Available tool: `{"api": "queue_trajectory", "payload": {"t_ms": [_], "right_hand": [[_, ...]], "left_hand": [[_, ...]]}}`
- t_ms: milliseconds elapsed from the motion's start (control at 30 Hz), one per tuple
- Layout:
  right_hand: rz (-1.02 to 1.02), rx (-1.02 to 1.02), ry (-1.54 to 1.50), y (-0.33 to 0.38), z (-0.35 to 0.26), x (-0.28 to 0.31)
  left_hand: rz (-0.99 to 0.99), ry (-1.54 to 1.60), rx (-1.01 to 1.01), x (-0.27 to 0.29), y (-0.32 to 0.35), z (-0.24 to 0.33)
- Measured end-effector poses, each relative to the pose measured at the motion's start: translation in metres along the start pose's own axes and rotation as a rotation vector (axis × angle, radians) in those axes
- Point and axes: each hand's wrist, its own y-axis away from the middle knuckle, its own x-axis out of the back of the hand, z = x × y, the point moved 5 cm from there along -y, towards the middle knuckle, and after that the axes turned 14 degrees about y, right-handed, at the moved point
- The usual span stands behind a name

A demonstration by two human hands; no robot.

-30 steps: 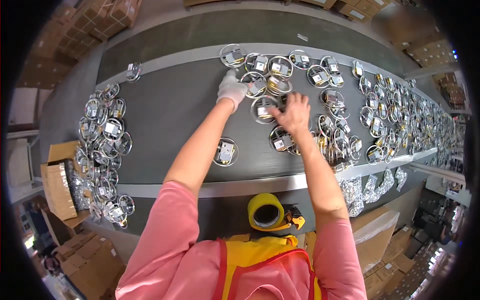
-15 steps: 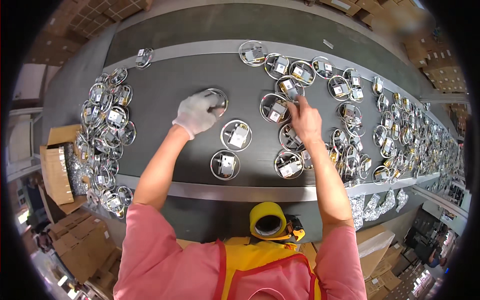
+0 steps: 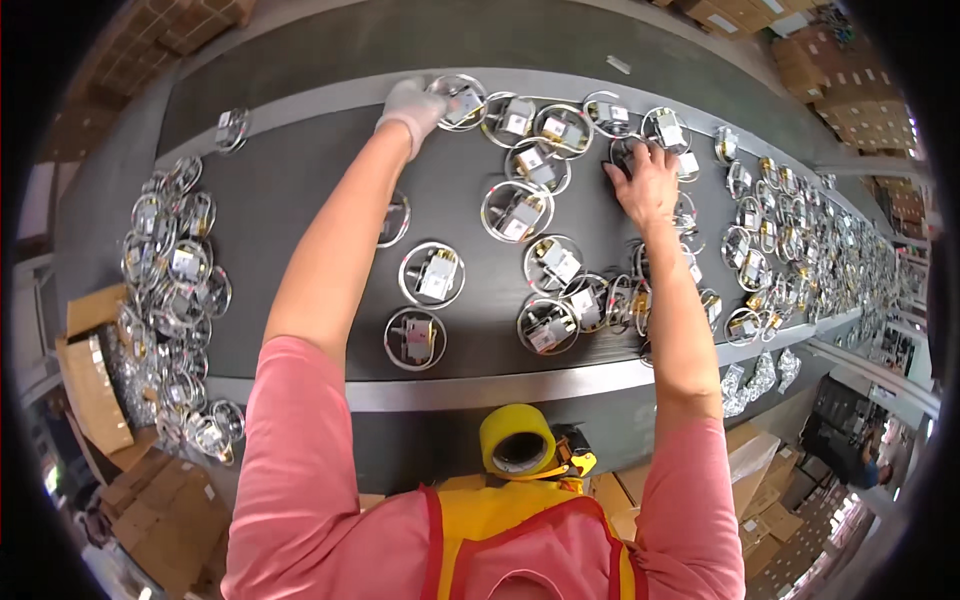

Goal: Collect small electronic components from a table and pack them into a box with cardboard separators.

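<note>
Thermostats, each a small grey metal box inside a ring of coiled thin tube, lie on the dark conveyor belt (image 3: pixel 330 165). At the far edge my left hand (image 3: pixel 410 110), in a white glove, has its fingers closed at the left rim of one thermostat (image 3: pixel 463 104). Part of those fingertips is hidden. To the right, my bare right hand (image 3: pixel 650 190) reaches over another thermostat (image 3: pixel 626 152), thumb apart from the bent fingers. A thermostat (image 3: pixel 395 220) sits partly behind my left forearm. Nearer me are two single thermostats (image 3: pixel 436 274), one below the other.
A heaped row of thermostats (image 3: pixel 188 262) lines the left side, beside an open cardboard box (image 3: pixel 92 395). Many more crowd the belt at the right (image 3: pixel 820 235). A metal rail (image 3: pixel 480 388) runs along the near edge. A yellow tape roll (image 3: pixel 517 440) is close to my body.
My left hand has left one thermostat on the belt and moved to another at the far edge. My right hand has moved right and away from me, to a different thermostat.
</note>
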Motion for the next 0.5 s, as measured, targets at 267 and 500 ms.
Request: {"api": "queue_trajectory", "payload": {"t_ms": [267, 500], "right_hand": [[-0.487, -0.198, -0.748, 0.033, -0.021, 0.026], [-0.113, 0.391, -0.208, 0.061, -0.02, 0.032]], "left_hand": [[0.128, -0.957, -0.962, 0.044, 0.105, -0.007], [-0.003, -0.921, -0.845, 0.048, 0.116, -0.029]]}}
